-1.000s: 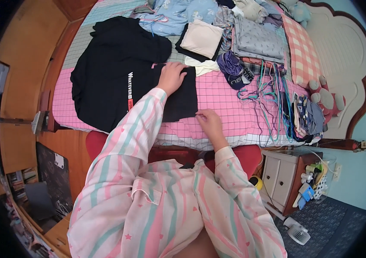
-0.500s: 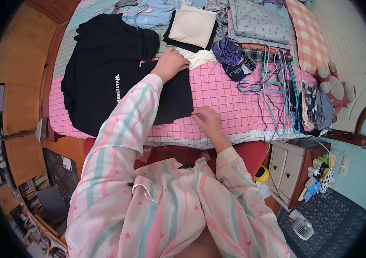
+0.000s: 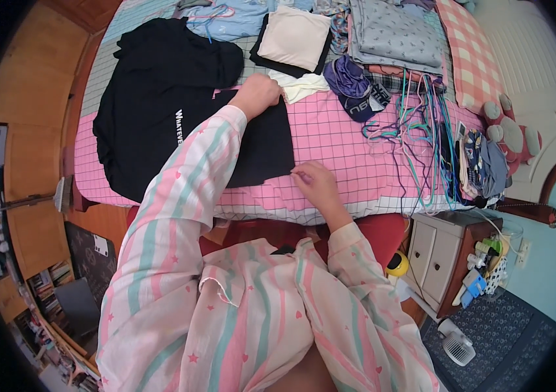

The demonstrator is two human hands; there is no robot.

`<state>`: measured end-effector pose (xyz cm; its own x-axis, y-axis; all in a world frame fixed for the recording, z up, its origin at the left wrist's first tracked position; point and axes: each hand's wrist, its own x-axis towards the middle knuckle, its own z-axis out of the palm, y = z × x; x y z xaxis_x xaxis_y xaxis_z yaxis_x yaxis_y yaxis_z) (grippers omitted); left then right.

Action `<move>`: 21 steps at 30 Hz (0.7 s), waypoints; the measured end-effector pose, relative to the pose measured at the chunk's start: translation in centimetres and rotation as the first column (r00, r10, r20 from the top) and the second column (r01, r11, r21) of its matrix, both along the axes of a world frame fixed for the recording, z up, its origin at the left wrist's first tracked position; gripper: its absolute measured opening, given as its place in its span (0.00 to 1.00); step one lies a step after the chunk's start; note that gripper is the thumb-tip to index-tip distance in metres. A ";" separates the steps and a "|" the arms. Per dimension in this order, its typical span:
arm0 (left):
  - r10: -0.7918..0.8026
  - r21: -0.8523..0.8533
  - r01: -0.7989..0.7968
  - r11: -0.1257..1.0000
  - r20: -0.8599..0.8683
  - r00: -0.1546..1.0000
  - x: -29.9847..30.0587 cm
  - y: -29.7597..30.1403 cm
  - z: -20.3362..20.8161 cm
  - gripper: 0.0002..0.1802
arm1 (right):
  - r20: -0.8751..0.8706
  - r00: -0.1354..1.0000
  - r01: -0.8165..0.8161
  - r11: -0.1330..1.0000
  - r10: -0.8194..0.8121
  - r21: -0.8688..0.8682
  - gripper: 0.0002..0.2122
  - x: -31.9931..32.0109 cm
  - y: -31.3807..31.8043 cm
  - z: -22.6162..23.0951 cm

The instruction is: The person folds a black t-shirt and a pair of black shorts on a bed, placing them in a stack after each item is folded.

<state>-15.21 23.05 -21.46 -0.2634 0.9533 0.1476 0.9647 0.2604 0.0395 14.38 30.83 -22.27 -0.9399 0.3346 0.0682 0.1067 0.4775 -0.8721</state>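
Note:
A large black shirt [image 3: 144, 98] with white lettering is spread on the left part of the bed. Its straight-edged black portion [image 3: 268, 140] reaches right, between my hands; my left sleeve covers where the two areas meet. At the far corner of this cloth, my left hand [image 3: 257, 97] is closed with the fingers pinching the edge. My right hand [image 3: 317, 186] is closed at the near right corner, thumb and fingertips together on the fabric. Just beyond my left hand lies a cream cloth [image 3: 304, 87]. Behind that sits a folded white garment [image 3: 295, 40] on black cloth.
A purple-and-navy bundle [image 3: 353, 88] lies right of centre. Tangled hangers [image 3: 415, 124] and folded clothes [image 3: 477, 163] line the bed's right side, near a plush toy [image 3: 513, 134]. Grey folded fabric [image 3: 395, 39] is at the back. A white cabinet [image 3: 431, 255] stands beside the bed.
My left hand has shifted slightly, drawing the far edge of the black cloth a little straighter. My right hand stays at the near corner.

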 end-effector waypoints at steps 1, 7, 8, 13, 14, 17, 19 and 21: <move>0.000 0.027 0.000 1.000 -0.003 1.000 0.0 0.1 0.0 0.06 | -0.009 1.000 -0.010 1.000 0.009 -0.007 0.04 0.0 0.0 0.1; 0.007 0.126 -0.005 0.992 -0.020 1.000 -0.3 0.4 -0.7 0.05 | -0.075 0.988 -0.125 0.988 0.132 0.088 0.06 0.2 0.1 0.6; 0.021 0.143 -0.020 0.989 -0.006 1.000 -0.5 0.4 -0.9 0.05 | -0.064 0.988 -0.132 0.988 0.137 0.080 0.06 0.4 0.1 0.6; 0.127 0.100 -0.131 0.986 0.047 0.991 -0.2 0.3 -1.3 0.05 | -0.047 0.994 -0.102 0.994 0.103 0.033 0.06 0.6 0.3 0.2; 0.155 0.049 -0.158 0.986 0.066 0.986 0.1 0.3 -1.3 0.06 | -0.047 0.994 -0.098 0.994 0.101 0.053 0.06 0.5 0.3 0.0; 0.118 0.260 -0.157 0.953 0.161 0.980 1.2 -1.2 -0.8 0.11 | -0.037 0.993 -0.110 0.986 0.115 0.123 0.05 0.2 0.1 -0.3; 0.140 0.366 -0.230 0.902 0.258 0.956 1.7 -2.9 0.2 0.18 | -0.016 0.989 -0.142 0.973 0.147 0.181 0.06 0.2 0.2 -0.4; 0.238 0.452 -0.357 0.817 0.301 0.924 2.7 -5.7 1.8 0.18 | 0.046 0.991 -0.130 0.989 0.126 0.078 0.07 0.1 0.3 0.3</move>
<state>-12.51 17.30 -19.70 -0.6045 0.6388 0.4760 0.7925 0.4213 0.4409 14.52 31.13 -22.00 -0.9772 0.2063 0.0504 0.0751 0.5578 -0.8266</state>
